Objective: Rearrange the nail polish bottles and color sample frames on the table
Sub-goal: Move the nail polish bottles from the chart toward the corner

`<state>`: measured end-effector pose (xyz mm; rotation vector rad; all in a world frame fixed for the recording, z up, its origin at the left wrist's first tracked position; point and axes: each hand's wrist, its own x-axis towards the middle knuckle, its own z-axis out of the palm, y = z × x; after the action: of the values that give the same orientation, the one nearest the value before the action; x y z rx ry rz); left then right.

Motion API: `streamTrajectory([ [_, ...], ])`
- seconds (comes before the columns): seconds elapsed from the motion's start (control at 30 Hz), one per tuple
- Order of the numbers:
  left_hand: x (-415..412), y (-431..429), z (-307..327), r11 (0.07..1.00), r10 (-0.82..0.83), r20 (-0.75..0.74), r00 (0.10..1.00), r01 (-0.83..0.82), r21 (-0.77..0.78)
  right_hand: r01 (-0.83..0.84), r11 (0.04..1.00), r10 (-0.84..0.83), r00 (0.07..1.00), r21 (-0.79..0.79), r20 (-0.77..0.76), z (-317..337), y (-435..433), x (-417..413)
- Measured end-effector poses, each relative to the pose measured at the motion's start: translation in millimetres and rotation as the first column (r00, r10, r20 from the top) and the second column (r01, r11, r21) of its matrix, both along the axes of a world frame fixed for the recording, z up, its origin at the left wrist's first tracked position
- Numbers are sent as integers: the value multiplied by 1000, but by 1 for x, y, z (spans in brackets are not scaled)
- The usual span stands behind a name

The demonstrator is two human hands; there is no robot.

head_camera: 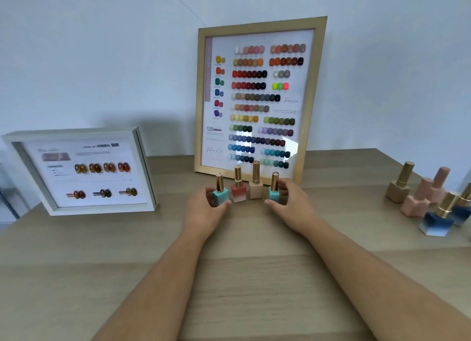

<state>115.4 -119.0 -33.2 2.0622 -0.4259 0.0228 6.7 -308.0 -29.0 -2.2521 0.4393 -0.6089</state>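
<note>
- Before the tall wood-framed colour chart [257,98], my left hand [204,208] clasps the left turquoise gold-capped bottle [220,194]; my right hand [290,203] clasps the right turquoise bottle [274,191].
- Between them stand a coral bottle [238,189] and a beige bottle [255,185].
- I see bare wooden tabletop [242,277] toward the near edge.

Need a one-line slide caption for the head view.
Left hand and right hand each grip a turquoise gold-capped polish bottle before the tall wooden-framed colour chart.

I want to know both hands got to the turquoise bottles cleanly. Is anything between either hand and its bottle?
Nothing visible. The left hand wraps the left turquoise bottle; the right hand wraps the right turquoise bottle.
</note>
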Motion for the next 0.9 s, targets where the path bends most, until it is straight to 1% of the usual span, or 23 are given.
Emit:
streamTrajectory([
  [0.1,2,-2,0,999,32,26,999,-33,10,-14,1000,14,999,3,-35,2,0,-1],
  [0.2,-3,0,2,1000,23,57,998,-24,6,-31,995,31,1000,97,5,5,3,-11],
  [0.33,-25,2,8,1000,7,150,989,-5,-15,-31,991,24,998,132,56,7,1,-44],
  [0.4,-45,-6,12,999,-36,190,981,42,-28,3,991,-14,997,133,79,6,-7,-67],
  [0.5,-78,-31,19,984,-166,238,957,178,-29,66,991,-77,993,114,89,7,-23,-107],
  [0.57,-99,-56,22,966,-234,233,944,253,-54,129,986,-138,987,108,84,8,-36,-136],
  [0.67,-124,-97,24,948,-292,205,934,312,-71,209,970,-222,969,121,105,8,-56,-176],
  [0.77,-146,-137,20,925,-355,152,923,370,-87,283,954,-291,953,103,80,9,-74,-215],
  [0.9,-171,-184,16,897,-424,120,898,434,-81,399,912,-406,911,99,68,10,-101,-259],
])
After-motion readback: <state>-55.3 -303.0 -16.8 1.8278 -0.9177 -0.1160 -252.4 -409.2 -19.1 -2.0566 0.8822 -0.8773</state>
